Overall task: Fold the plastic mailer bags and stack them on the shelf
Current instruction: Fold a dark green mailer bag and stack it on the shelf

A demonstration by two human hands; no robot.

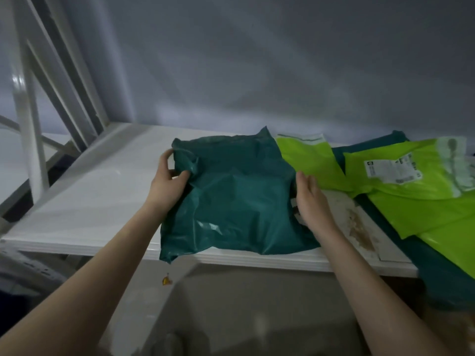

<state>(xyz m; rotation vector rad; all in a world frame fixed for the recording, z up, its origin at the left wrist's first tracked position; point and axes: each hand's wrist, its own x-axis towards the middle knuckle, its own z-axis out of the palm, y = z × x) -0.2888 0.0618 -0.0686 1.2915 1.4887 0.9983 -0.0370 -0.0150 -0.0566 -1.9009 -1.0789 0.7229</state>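
Head view is showing the dark green mailer bag [236, 196] lying on the white shelf [90, 201] between both hands: left hand [168, 185] pinching its left edge, right hand [309, 199] resting straight-fingered against its right edge.

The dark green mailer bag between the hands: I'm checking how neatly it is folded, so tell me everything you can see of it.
The dark green mailer bag is glossy, wrinkled plastic, lying flat on the white shelf as a rough rectangle. Its near left corner hangs over the shelf's front edge. The left hand grips its crumpled left edge; the right hand rests with straight fingers against its right edge. A lime green bag lies beside it at the far right.
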